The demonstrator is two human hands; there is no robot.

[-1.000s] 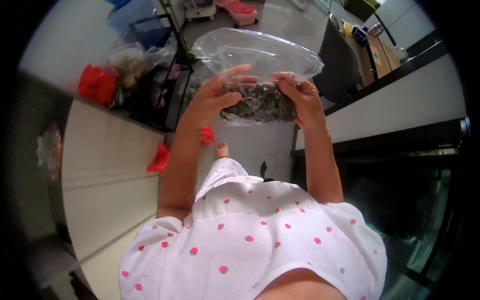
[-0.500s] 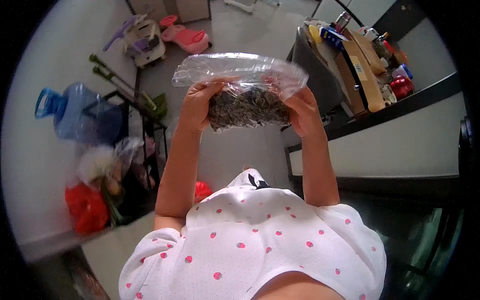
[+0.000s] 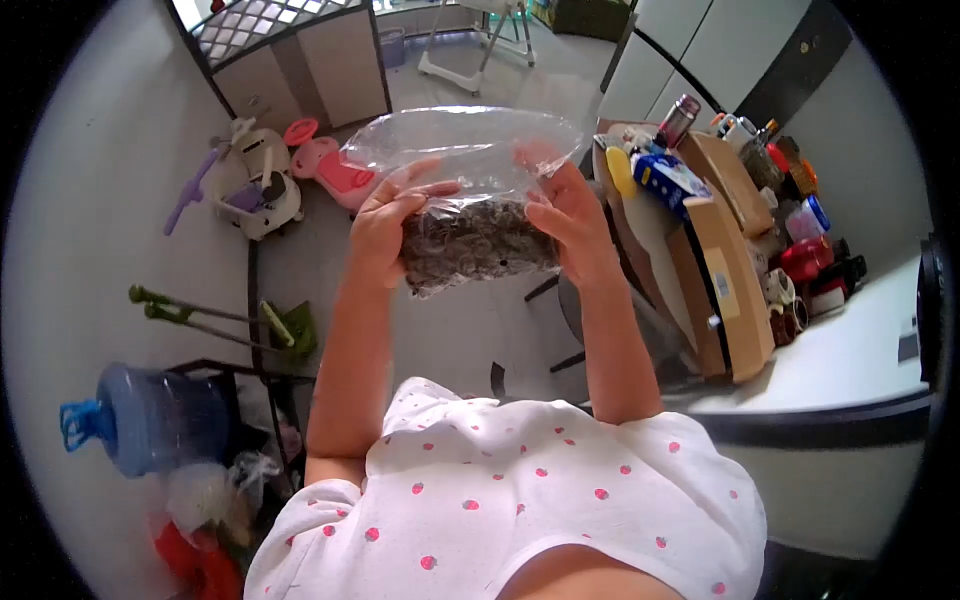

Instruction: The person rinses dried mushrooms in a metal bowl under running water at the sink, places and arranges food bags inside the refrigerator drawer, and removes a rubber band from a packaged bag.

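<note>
A clear plastic bag [image 3: 480, 240] is held up in front of me in both hands. Dark, dried, crinkled pieces fill its lower half; I cannot tell their kind. Its upper part is loose, see-through film spreading above my fingers. My left hand [image 3: 385, 225] grips the left side, thumb in front, with some fingers against the film. Gripping the right side is my right hand [image 3: 578, 225], its thumb in front and its other fingers partly seen through the plastic.
At right, a table carries an open cardboard box [image 3: 725, 290], a blue packet [image 3: 668, 182], a thermos [image 3: 680, 118] and several jars. Ride-on toys [image 3: 255, 185] stand at left. Below them are a green-handled dustpan [image 3: 290, 330] and a blue water jug [image 3: 165, 420] on a rack.
My view has shifted forward through the room, and more of the table and far floor shows. The bag stays in both hands, a little further left and lower in view.
</note>
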